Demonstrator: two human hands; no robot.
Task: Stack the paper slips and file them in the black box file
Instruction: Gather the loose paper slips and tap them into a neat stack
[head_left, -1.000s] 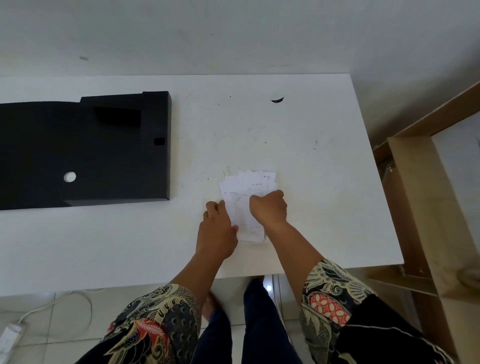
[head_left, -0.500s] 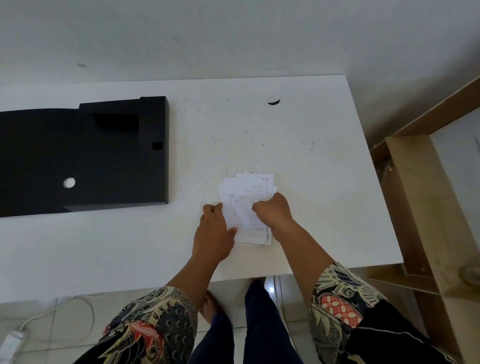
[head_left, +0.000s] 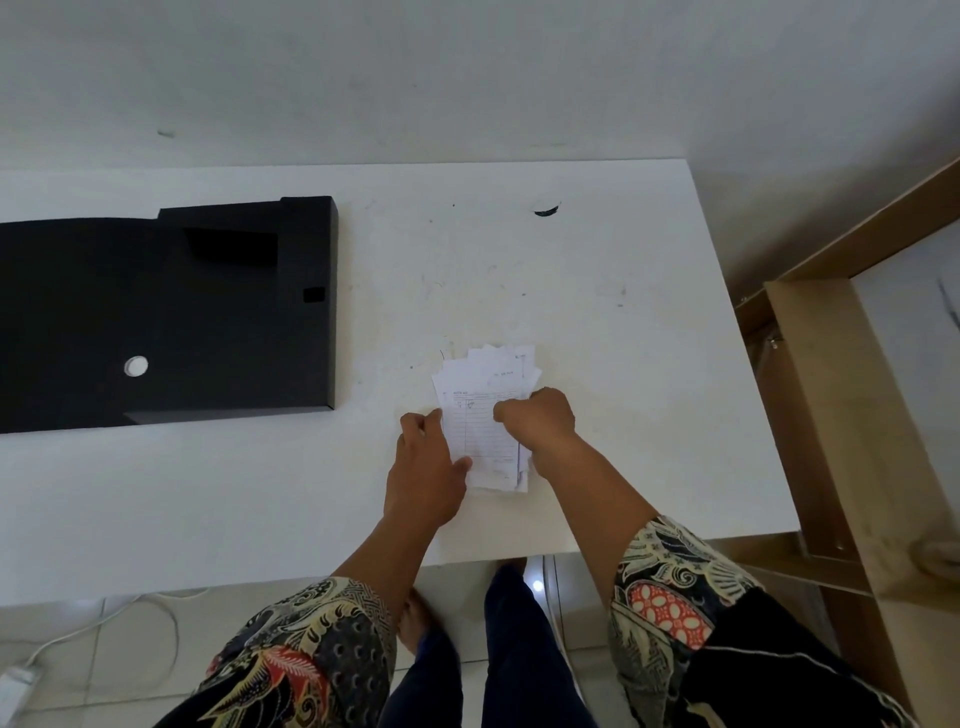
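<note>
A loose pile of white paper slips (head_left: 483, 415) lies on the white table (head_left: 597, 338), near its front edge, with a printed form on top and uneven edges fanned at the far end. My left hand (head_left: 426, 467) grips the pile's left edge, thumb on the top sheet. My right hand (head_left: 540, 421) is closed over the pile's right side, covering part of it. The black box file (head_left: 166, 312) lies flat on the table far to the left, well apart from both hands.
A small dark scrap (head_left: 545, 210) lies near the table's far edge. A wooden frame (head_left: 831, 415) stands close against the table's right side. The wall runs behind the table. A white cable and plug (head_left: 31, 670) lie on the tiled floor at lower left.
Both hands have shifted slightly on the pile, the right hand moving off the middle toward the right edge, so more of the top slip shows. The pile stays in place.
</note>
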